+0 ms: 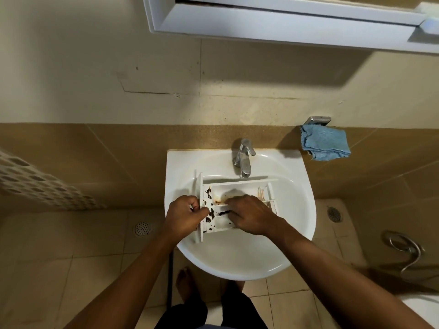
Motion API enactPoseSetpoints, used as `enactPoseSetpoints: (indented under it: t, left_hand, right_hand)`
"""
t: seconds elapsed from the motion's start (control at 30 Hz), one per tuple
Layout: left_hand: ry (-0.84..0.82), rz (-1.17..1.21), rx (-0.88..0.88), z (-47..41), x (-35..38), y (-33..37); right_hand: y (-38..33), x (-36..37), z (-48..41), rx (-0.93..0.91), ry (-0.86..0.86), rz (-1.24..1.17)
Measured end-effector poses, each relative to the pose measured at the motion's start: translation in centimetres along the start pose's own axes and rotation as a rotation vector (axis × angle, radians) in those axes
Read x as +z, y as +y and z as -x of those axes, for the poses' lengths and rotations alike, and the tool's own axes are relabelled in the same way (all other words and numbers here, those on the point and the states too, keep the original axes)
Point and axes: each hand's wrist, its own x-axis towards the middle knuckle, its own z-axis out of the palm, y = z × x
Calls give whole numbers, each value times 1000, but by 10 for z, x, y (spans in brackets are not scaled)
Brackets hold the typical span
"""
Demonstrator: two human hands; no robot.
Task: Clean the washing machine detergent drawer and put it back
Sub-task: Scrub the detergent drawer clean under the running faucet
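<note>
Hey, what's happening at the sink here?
A person stands at the sink, holding a white detergent drawer in the basin. The left hand grips its front panel; the right hand, fingers bent, holds the dividers inside. Dark stains sit in the compartments, so it isn't clean yet. No water shows at the tap. A blue cloth hangs on the wall nearby.

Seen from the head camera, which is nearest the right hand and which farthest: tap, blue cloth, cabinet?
1. Tap, just behind the right hand, over the sink.
2. Blue cloth, hanging farther right.
3. Cabinet, high above.
</note>
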Motion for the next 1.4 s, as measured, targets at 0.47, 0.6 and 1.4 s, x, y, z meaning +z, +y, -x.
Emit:
enactPoseSetpoints:
  t: [0.47, 0.6, 1.4]
  left_hand:
    - [-36, -49, 27, -15, 2, 2]
    - [-34, -60, 24, -18, 4, 5]
    - [25, -17, 23, -20, 16, 2]
  right_hand:
    - [34, -28, -17, 730, 530, -1285]
    - [37, -35, -40, 849, 587, -1576]
    - [51, -17, -27, 355, -109, -276]
